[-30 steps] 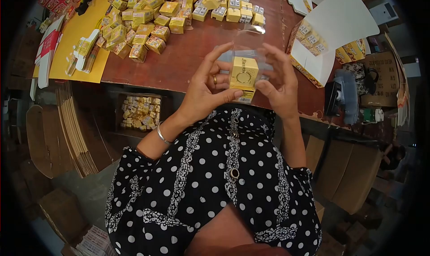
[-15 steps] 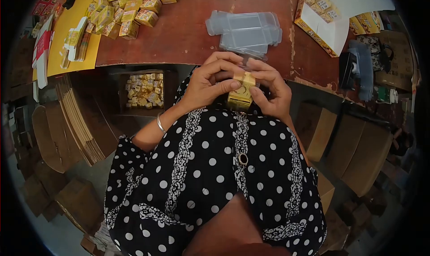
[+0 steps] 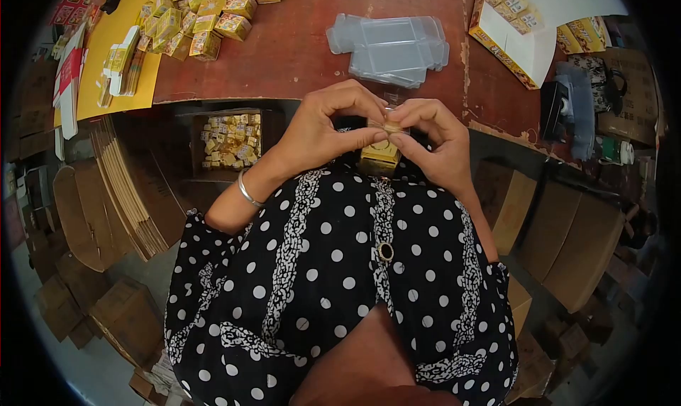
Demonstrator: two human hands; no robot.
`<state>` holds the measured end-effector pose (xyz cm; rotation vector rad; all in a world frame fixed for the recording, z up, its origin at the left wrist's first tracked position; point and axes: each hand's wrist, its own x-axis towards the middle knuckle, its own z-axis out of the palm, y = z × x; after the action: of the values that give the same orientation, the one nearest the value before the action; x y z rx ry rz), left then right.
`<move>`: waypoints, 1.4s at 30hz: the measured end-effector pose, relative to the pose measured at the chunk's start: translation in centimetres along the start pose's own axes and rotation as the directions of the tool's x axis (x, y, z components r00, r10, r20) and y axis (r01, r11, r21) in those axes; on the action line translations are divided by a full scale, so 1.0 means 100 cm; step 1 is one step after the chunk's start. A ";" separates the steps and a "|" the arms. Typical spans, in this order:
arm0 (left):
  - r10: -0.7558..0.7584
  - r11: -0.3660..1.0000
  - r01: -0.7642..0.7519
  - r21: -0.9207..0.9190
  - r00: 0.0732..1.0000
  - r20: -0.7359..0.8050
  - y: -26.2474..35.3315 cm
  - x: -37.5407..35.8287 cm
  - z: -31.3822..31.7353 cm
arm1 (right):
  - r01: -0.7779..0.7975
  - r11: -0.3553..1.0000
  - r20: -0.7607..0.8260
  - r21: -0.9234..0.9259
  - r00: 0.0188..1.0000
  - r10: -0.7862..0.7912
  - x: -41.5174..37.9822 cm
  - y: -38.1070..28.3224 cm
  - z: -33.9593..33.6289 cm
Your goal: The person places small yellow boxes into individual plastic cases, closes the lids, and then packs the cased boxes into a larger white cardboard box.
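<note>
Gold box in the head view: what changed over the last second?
Both hands carried the small gold box from above the table down toward the person's lap. The left hand and right hand now pinch at its top with fingertips. Both hands' grip on it was never released; the clear plastic sleeves are unmoved.

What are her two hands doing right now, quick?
Left hand: closed, pinching the small gold box.
Right hand: closed, pinching the same box's top.
</note>
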<state>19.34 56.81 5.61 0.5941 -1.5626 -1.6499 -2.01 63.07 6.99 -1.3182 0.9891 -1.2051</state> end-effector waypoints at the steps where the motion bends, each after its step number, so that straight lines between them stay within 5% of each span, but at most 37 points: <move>1: -0.003 0.994 0.002 0.113 1.000 0.010 0.001 0.000 -0.002 | -0.058 0.998 -0.010 -0.029 0.998 0.058 0.001 -0.004 0.001; 6: -0.004 0.968 -0.001 0.252 1.000 0.018 0.009 0.003 0.000 | -0.163 0.986 -0.050 -0.027 0.986 0.161 0.008 -0.015 -0.001; 8: -0.071 0.992 0.077 0.098 0.996 -0.058 0.008 0.003 0.006 | -0.214 0.976 -0.072 -0.028 0.975 0.212 0.012 -0.019 -0.003; 27: 0.000 0.984 0.009 0.176 0.999 -0.051 0.008 0.008 0.002 | -0.153 0.988 -0.066 -0.029 0.986 0.151 0.009 -0.008 -0.002; 36: 0.075 0.981 -0.084 0.175 0.995 0.060 -0.004 -0.007 -0.005 | 0.225 0.968 -0.036 -0.109 0.973 -0.230 -0.003 0.024 -0.010; 38: 0.063 0.989 -0.077 0.128 0.992 0.106 -0.007 -0.012 -0.002 | 0.409 0.836 0.057 -0.365 0.906 -0.419 -0.003 0.024 -0.016; 42: -0.061 0.996 0.067 -0.055 0.994 0.095 -0.014 -0.017 0.007 | 0.445 0.765 0.067 -0.466 0.880 -0.471 -0.005 0.024 -0.017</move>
<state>19.48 58.53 4.01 0.5488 -1.5702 -1.7875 -3.56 63.08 4.49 -2.0147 1.0735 -1.4215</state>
